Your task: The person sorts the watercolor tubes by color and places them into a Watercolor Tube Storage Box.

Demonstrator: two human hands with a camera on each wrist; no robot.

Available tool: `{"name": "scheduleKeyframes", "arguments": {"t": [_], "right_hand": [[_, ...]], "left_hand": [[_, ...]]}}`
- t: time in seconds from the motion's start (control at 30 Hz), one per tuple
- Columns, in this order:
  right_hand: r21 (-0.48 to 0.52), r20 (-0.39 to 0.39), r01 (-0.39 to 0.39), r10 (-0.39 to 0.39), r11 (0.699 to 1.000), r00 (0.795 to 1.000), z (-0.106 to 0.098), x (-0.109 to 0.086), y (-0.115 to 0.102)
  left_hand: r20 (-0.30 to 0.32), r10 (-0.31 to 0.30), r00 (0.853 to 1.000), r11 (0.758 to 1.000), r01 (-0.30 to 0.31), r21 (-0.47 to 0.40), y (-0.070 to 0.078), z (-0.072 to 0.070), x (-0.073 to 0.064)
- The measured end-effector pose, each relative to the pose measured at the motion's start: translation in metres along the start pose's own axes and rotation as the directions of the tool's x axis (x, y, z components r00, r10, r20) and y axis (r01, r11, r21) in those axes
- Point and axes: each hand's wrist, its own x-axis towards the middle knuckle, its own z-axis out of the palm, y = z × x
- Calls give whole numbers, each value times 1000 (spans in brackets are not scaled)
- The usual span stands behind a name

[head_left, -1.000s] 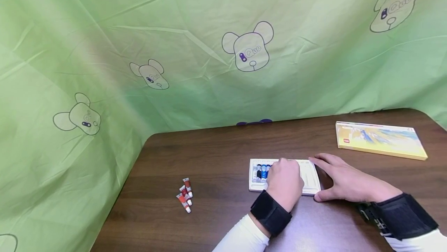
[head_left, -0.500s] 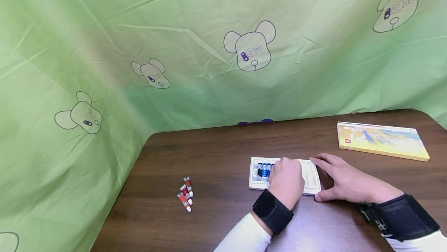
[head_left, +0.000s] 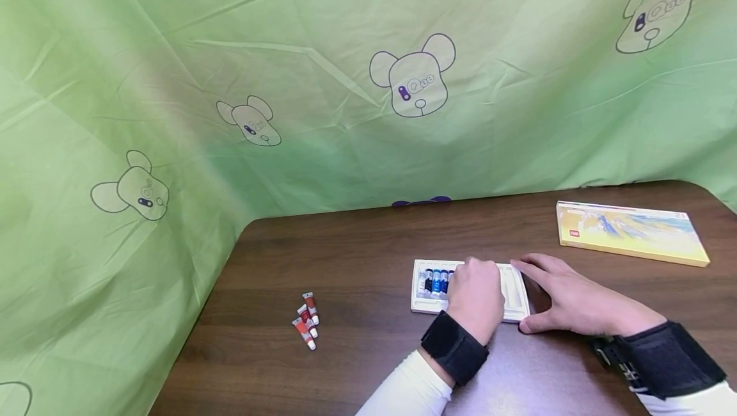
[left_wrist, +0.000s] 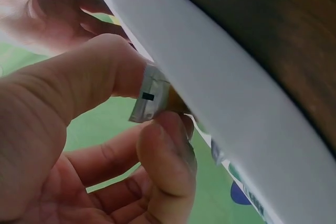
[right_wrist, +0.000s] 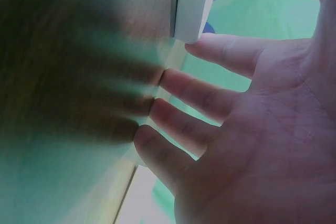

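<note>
A white paint tray [head_left: 514, 294] lies on the table, with several paint tubes [head_left: 435, 281] in blue and dark shades in its left part. My left hand [head_left: 476, 291] is over the tray's middle and covers part of it. In the left wrist view, its thumb and fingers pinch a paint tube [left_wrist: 152, 97] by the flat silver end, and the brownish body is partly behind the tray wall [left_wrist: 220, 61]. My right hand [head_left: 567, 297] holds the tray's right end between thumb and index finger. Its other fingers [right_wrist: 173, 124] rest on the table beside it.
Several loose red and orange paint tubes [head_left: 307, 321] lie on the left of the brown table [head_left: 345, 249]. A yellow picture-printed box [head_left: 632, 233] lies at the back right. A green curtain [head_left: 322, 166] hangs behind the table.
My left hand has shifted slightly to the right over the tray. The right hand stays at the tray's end, and the loose tubes have not moved.
</note>
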Motion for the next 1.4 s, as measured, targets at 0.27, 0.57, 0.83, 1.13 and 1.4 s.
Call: {"name": "scheduleKeyframes", "arguments": {"t": [0.27,0.57,0.83,1.13,1.4], "right_hand": [[-10,-1,-2,2,1000,1000,1,0,1],[-11,-10,1,-2,1000,1000,3,-1,1],[-12,4,-9,9,1000,1000,0,-2,1],[4,13,-9,9,1000,1000,-2,0,-1],[16,26,-20,19,1000,999,-2,0,-1]], "left_hand": [[5,-4,1000,1000,4,8,2,2,3],[4,-8,1000,1000,8,-21,0,3,6],[-24,32,999,999,-31,13,-11,5,6],[95,148,985,988,-150,22,-30,-8,4],[107,203,973,979,-204,5,-36,-11,2]]}}
